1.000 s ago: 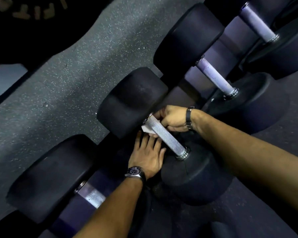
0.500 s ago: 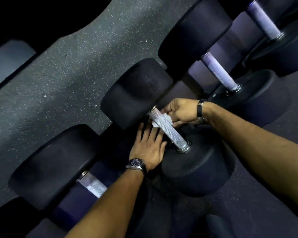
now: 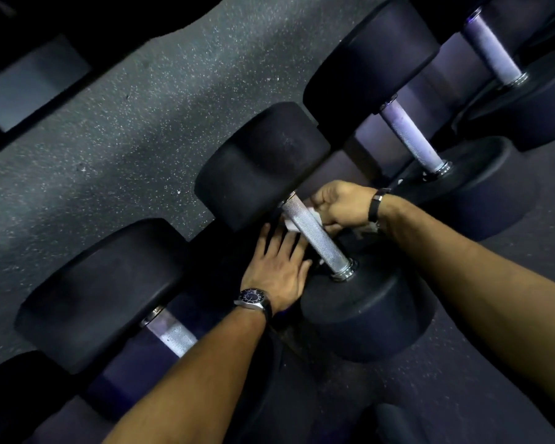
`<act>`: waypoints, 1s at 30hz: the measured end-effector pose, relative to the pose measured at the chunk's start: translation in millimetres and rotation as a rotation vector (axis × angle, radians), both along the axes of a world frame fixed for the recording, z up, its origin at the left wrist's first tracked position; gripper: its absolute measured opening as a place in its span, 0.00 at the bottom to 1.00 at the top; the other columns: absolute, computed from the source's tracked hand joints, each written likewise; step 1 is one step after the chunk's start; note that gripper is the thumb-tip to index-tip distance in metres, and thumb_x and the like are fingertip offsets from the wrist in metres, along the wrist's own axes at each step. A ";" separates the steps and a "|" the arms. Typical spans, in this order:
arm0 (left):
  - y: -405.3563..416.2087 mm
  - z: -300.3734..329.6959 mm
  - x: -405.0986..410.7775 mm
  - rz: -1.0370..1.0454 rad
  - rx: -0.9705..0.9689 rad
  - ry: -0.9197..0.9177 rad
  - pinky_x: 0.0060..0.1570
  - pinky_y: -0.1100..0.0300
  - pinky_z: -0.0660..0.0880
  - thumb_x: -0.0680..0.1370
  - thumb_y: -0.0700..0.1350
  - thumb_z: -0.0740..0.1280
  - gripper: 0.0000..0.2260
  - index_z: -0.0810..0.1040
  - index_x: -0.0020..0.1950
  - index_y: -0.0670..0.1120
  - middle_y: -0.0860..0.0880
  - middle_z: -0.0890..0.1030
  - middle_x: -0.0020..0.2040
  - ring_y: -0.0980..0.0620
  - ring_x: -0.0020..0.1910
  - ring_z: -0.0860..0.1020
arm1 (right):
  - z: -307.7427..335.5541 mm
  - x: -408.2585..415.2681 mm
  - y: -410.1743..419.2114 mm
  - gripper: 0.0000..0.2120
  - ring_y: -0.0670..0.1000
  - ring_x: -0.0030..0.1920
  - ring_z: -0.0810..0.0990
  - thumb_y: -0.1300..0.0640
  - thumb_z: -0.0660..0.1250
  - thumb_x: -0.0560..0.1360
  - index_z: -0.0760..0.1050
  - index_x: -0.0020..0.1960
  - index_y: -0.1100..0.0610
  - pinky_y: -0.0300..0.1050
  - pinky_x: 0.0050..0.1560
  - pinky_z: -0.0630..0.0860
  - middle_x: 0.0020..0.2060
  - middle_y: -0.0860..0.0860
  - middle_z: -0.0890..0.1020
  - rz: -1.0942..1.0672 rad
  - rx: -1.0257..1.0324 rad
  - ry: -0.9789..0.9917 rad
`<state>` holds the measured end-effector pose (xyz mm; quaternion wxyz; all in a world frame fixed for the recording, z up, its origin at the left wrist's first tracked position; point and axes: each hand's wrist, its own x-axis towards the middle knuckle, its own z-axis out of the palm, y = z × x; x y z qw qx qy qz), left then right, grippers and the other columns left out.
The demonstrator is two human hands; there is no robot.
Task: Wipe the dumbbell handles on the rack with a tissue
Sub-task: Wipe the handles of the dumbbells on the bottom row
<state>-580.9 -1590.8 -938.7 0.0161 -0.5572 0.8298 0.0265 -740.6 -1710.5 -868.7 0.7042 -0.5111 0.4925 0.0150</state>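
Right hand (image 3: 342,205) curled round the far end of the handle (image 3: 316,235), pinching a tissue (image 3: 290,224) against it; white scrap pokes out under the bar. Left hand (image 3: 277,270) flat, fingers straight, resting on the rack just beside the handle's near half, holding nothing. Black weight (image 3: 260,165) just beyond right hand, another (image 3: 366,312) just near of left. More handles further right (image 3: 412,137) and behind left wrist (image 3: 173,334), not being wiped now. Risks: thin tissue snagging on knurling, tearing; tissue bunched small, likely missing the handle's underside. Versus half a second ago: grip and left hand about the same, less tissue visible on top.
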 end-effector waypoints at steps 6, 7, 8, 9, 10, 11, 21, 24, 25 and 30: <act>-0.1 1.1 2.3 0.005 0.033 0.035 0.76 0.43 0.49 0.79 0.56 0.60 0.28 0.69 0.75 0.43 0.42 0.67 0.76 0.42 0.79 0.57 | 10.5 -10.6 11.4 0.23 0.54 0.43 0.78 0.51 0.80 0.56 0.83 0.46 0.62 0.42 0.37 0.79 0.44 0.60 0.82 0.218 0.050 0.126; 0.1 3.2 4.0 0.000 0.044 0.036 0.76 0.43 0.49 0.79 0.56 0.61 0.28 0.70 0.74 0.43 0.43 0.67 0.76 0.42 0.79 0.56 | 10.4 -12.0 11.1 0.26 0.53 0.42 0.78 0.49 0.80 0.55 0.83 0.46 0.63 0.40 0.36 0.78 0.44 0.60 0.82 0.194 0.043 0.119; -0.2 5.0 5.3 -0.009 0.058 0.039 0.76 0.43 0.49 0.79 0.56 0.62 0.28 0.70 0.74 0.42 0.43 0.67 0.76 0.42 0.79 0.56 | 9.9 -10.4 12.1 0.21 0.51 0.39 0.79 0.51 0.79 0.58 0.82 0.45 0.64 0.38 0.33 0.76 0.42 0.59 0.83 0.100 0.030 0.091; 0.8 7.7 7.4 -0.011 0.071 0.043 0.77 0.43 0.49 0.78 0.56 0.62 0.28 0.70 0.74 0.42 0.42 0.67 0.76 0.42 0.79 0.56 | 10.6 -6.3 13.8 0.11 0.49 0.35 0.79 0.57 0.77 0.65 0.82 0.42 0.62 0.36 0.31 0.76 0.39 0.56 0.83 0.008 0.025 0.057; 2.2 9.0 9.7 -0.012 0.089 0.039 0.77 0.43 0.49 0.78 0.57 0.62 0.29 0.68 0.75 0.42 0.42 0.65 0.77 0.42 0.79 0.55 | 10.6 -3.7 16.2 0.01 0.47 0.33 0.80 0.63 0.73 0.71 0.81 0.42 0.61 0.36 0.31 0.76 0.36 0.54 0.84 -0.068 0.024 0.035; 6.7 10.1 13.0 -0.002 0.105 0.032 0.77 0.43 0.48 0.79 0.58 0.61 0.31 0.65 0.77 0.42 0.42 0.62 0.79 0.43 0.80 0.53 | 11.5 -1.8 18.7 0.03 0.46 0.32 0.80 0.66 0.69 0.74 0.81 0.44 0.60 0.36 0.31 0.76 0.34 0.53 0.84 -0.043 0.001 0.069; 41.1 25.8 29.3 0.088 0.280 -0.014 0.75 0.41 0.35 0.81 0.54 0.58 0.34 0.44 0.82 0.48 0.45 0.39 0.82 0.44 0.80 0.37 | 49.5 4.3 40.6 0.11 0.48 0.36 0.80 0.46 0.74 0.72 0.84 0.43 0.54 0.40 0.38 0.74 0.34 0.51 0.83 0.351 -0.476 0.643; 40.0 34.2 31.6 0.093 0.332 -0.006 0.74 0.42 0.33 0.81 0.52 0.59 0.35 0.42 0.82 0.48 0.45 0.37 0.81 0.44 0.79 0.35 | 59.0 2.9 52.5 0.09 0.56 0.51 0.82 0.56 0.66 0.76 0.85 0.50 0.53 0.44 0.48 0.73 0.46 0.56 0.85 0.353 -0.620 0.753; 38.4 37.2 31.3 0.089 0.354 0.000 0.74 0.42 0.33 0.81 0.52 0.60 0.36 0.42 0.82 0.48 0.45 0.36 0.81 0.44 0.79 0.35 | 62.6 1.8 56.3 0.09 0.58 0.54 0.81 0.56 0.66 0.77 0.84 0.51 0.54 0.44 0.51 0.73 0.49 0.57 0.85 0.359 -0.668 0.786; 39.5 42.7 32.6 0.121 0.407 0.067 0.72 0.45 0.30 0.79 0.51 0.63 0.37 0.45 0.82 0.49 0.46 0.37 0.81 0.45 0.79 0.35 | 75.1 2.8 68.0 0.13 0.57 0.50 0.83 0.53 0.63 0.73 0.85 0.47 0.56 0.40 0.51 0.70 0.45 0.55 0.86 0.153 -1.039 0.615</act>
